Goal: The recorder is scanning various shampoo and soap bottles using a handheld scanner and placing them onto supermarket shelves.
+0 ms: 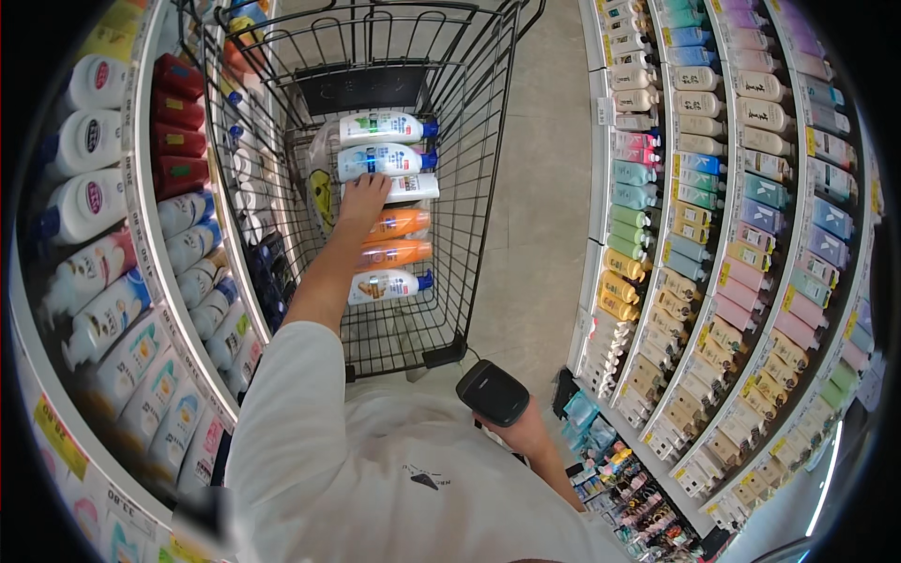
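Note:
My left hand (365, 200) reaches into a black wire shopping cart (486, 204). Its fingers close over the base end of a white bottle (415, 188) with a white cap; the thumb side is partly hidden. Beyond it lie a light blue-and-white bottle (383, 160) and a white-and-green bottle (380, 129), both with blue caps. On the near side are two orange bottles (401, 224), then a white bottle with a blue cap (383, 286). In my right hand (529, 431), low before my body, is a black handheld scanner-like device (493, 393).
Shelves of bottles (91, 204) stand close along the cart's left. Across the tiled floor (542, 176), more stocked shelves (704, 211) rise on the right, with small packaged goods (633, 492) hanging at lower right. A clear plastic package (322, 190) lies beside the bottles.

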The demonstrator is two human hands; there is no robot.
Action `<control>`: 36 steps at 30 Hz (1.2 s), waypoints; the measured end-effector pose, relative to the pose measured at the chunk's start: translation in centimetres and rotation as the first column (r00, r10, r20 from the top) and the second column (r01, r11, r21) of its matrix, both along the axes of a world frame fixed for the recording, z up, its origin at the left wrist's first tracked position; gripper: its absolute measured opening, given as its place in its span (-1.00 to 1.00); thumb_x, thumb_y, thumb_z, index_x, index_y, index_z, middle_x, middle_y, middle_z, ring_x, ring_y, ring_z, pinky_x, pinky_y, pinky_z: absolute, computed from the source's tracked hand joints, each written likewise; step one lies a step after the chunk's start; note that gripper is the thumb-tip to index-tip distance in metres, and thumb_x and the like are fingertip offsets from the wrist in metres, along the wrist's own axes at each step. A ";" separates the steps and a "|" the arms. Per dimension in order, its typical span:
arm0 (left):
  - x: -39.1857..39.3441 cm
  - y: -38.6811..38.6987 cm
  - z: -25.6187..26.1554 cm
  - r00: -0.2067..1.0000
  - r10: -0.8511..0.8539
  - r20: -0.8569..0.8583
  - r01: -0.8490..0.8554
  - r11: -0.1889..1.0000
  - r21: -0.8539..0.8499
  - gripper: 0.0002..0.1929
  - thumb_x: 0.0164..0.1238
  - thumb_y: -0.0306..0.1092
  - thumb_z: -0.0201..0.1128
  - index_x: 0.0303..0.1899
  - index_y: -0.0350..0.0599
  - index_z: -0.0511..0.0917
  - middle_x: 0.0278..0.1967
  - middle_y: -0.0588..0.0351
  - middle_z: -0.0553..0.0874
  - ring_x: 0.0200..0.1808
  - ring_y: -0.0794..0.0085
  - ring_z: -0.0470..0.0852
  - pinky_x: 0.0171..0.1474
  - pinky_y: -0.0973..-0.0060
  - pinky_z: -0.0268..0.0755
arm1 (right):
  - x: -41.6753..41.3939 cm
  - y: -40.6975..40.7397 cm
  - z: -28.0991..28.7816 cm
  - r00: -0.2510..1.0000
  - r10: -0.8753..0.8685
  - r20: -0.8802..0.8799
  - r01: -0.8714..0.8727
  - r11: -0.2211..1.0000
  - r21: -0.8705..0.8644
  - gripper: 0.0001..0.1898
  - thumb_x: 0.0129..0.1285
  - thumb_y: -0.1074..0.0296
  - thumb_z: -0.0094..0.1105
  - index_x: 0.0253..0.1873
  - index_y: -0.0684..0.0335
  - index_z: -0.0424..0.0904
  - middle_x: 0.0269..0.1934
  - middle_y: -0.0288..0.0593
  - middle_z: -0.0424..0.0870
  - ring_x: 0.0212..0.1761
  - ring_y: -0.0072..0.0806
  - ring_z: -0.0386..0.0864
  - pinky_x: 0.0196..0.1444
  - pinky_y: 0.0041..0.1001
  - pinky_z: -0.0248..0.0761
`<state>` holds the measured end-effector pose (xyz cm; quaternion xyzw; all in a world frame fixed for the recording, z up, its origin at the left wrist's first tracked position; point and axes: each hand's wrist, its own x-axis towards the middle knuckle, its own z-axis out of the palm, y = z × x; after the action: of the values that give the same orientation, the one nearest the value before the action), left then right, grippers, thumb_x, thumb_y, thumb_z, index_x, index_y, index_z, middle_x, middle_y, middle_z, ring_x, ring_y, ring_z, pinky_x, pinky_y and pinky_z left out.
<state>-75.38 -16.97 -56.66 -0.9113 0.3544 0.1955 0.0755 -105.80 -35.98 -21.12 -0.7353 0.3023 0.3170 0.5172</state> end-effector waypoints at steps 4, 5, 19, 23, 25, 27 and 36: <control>0.0 1.7 3.7 0.950 0.114 -0.290 -0.170 0.969 -0.177 -0.32 0.26 -0.09 0.43 0.36 -0.09 0.39 0.19 0.03 0.59 0.21 0.14 0.60 0.11 0.16 0.54 | 1.1 -0.2 0.2 0.998 -0.018 0.055 0.016 0.999 0.033 -0.64 0.15 0.39 0.57 0.03 0.31 0.73 -0.16 -0.14 0.82 -0.16 -0.51 0.70 -0.02 -0.41 0.58; 0.0 2.3 5.6 0.955 0.104 -0.276 -0.151 0.976 -0.155 -0.32 0.26 -0.09 0.43 0.36 -0.09 0.39 0.19 0.03 0.59 0.21 0.14 0.60 0.11 0.16 0.54 | 1.2 -0.4 0.4 0.997 -0.038 0.070 0.035 0.998 0.047 -0.64 0.15 0.39 0.57 0.03 0.31 0.73 -0.16 -0.14 0.82 -0.16 -0.51 0.70 -0.02 -0.41 0.58; -15.9 5.6 41.5 0.130 -0.597 -0.792 -0.986 -0.163 -0.038 -0.30 0.68 0.24 -0.32 0.42 -0.21 0.32 0.05 -0.22 0.67 -0.16 0.18 0.74 -0.16 0.26 0.70 | 3.2 -0.9 13.2 0.610 0.393 0.688 -0.375 0.908 -0.186 -0.61 0.04 0.34 0.44 0.02 0.23 0.68 -0.28 0.08 0.75 -0.27 0.10 0.67 -0.20 -0.21 0.57; -19.7 6.3 45.8 0.282 -0.471 -0.836 -0.955 -0.219 -0.199 -0.29 0.69 0.26 -0.32 0.44 -0.21 0.30 0.10 -0.20 0.66 -0.09 0.21 0.74 -0.07 0.28 0.69 | 3.3 -0.2 15.5 0.505 0.490 0.710 -0.480 0.844 -0.241 -0.60 0.02 0.30 0.44 0.02 0.18 0.70 -0.30 0.04 0.75 -0.26 0.07 0.69 -0.23 -0.17 0.56; -21.6 6.4 46.8 0.325 -0.356 -0.876 -0.929 -0.294 -0.225 -0.31 0.69 0.27 -0.33 0.41 -0.15 0.32 0.08 -0.13 0.70 -0.12 0.22 0.78 -0.16 0.26 0.72 | 3.1 0.3 16.1 0.398 0.533 0.747 -0.524 0.800 -0.292 -0.58 0.01 0.27 0.44 0.03 0.16 0.72 -0.30 -0.02 0.76 -0.29 0.02 0.70 -0.23 -0.18 0.57; -23.1 6.4 47.5 0.330 -0.335 -0.882 -0.917 -0.334 -0.217 -0.37 0.72 0.20 -0.30 0.42 -0.12 0.31 0.16 -0.13 0.67 0.02 0.24 0.76 -0.02 0.26 0.70 | 2.7 0.6 16.3 0.311 0.586 0.748 -0.540 0.757 -0.368 -0.58 0.00 0.26 0.43 0.03 0.15 0.72 -0.29 -0.03 0.76 -0.29 0.01 0.70 -0.23 -0.19 0.58; -28.8 7.7 52.0 0.575 -0.311 -0.757 -0.772 -0.512 -0.377 -0.25 0.61 -0.17 0.16 0.63 0.03 -0.07 0.37 -0.06 0.50 0.31 0.19 0.59 0.33 0.16 0.49 | 1.3 1.1 15.6 0.330 0.249 0.911 -0.699 0.713 0.058 -0.44 0.04 0.35 0.59 0.20 0.25 0.68 0.10 -0.06 0.74 0.10 -0.33 0.72 0.04 -0.34 0.62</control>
<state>-104.14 -9.28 -4.63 -0.4396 0.0234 0.1129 -0.8908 -104.46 -34.90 -5.54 -0.7057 -0.3135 0.1108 0.6256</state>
